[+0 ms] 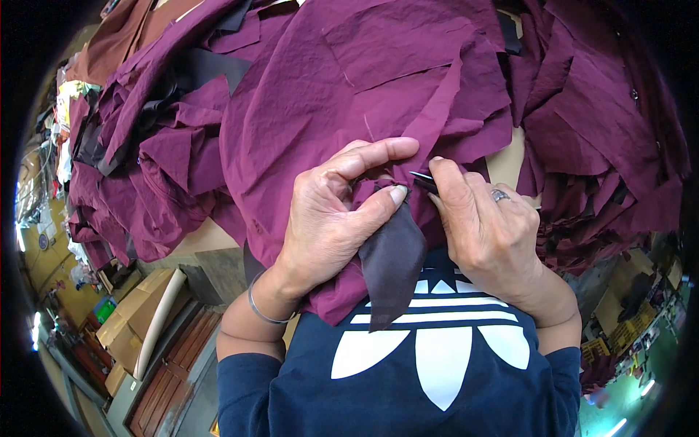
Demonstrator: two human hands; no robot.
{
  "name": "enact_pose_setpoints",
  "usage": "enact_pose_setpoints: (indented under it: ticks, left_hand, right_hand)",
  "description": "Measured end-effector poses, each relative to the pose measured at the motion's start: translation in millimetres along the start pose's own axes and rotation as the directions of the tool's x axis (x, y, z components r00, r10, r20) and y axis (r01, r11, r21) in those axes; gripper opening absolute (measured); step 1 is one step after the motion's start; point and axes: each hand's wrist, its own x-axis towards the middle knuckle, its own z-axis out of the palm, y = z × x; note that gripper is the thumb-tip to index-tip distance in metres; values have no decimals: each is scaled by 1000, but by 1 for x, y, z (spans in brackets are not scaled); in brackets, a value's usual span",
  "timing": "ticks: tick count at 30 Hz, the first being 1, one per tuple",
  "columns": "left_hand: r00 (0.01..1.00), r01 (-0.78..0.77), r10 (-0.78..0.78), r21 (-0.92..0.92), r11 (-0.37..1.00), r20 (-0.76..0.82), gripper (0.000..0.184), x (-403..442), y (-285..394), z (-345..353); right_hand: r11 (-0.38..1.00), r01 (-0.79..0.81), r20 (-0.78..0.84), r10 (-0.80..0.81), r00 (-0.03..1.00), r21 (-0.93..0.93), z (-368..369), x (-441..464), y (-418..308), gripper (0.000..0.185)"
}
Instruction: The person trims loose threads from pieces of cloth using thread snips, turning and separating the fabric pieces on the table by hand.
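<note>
Maroon fabric [291, 124] spreads in front of me, with faint pale lines on its surface. My left hand [338, 211] pinches a gathered edge of it between thumb and fingers, its index finger stretched out above. From this pinch a dark grey piece of cloth [393, 262] hangs down over my shirt. Close by on the right, my right hand [484, 222] is closed around a small dark pointed tool [424, 177], its tip near the gathered edge. Most of the tool is hidden by the fingers.
Heaps of maroon fabric lie at left [167, 189] and right [597, 138], with brown cloth [120, 44] at the upper left. Cardboard [138, 313] and a pale roll [159, 324] stand lower left. A yellow crate [632, 331] is at the lower right.
</note>
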Motion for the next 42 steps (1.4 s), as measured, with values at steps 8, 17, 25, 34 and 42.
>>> enact_pose_setpoints:
  ticks: [8,17,25,34,42]
  left_hand:
    - [999,-28,28,0,1000,14,31,-2,1,0]
    - [1000,28,-28,-46,999,6,28,-4,3,1]
    - [1000,19,-19,-38,999,16,29,-4,2,0]
    - [1000,24,-25,-33,999,-12,31,-4,1,3]
    - [997,-59,54,-131,990,-48,40,-2,-3,2]
  right_hand:
    - [1000,19,17,-18,1000,-19,-3,-1,-1,33]
    - [999,33,-8,-34,999,-23,-1,0,-2,33]
    - [999,34,-16,-34,999,-25,-1,-1,-2,33]
    - [998,40,15,-39,999,-40,-2,-1,-3,31]
    - [887,-273,281,173,944,371,-25,3,4,34]
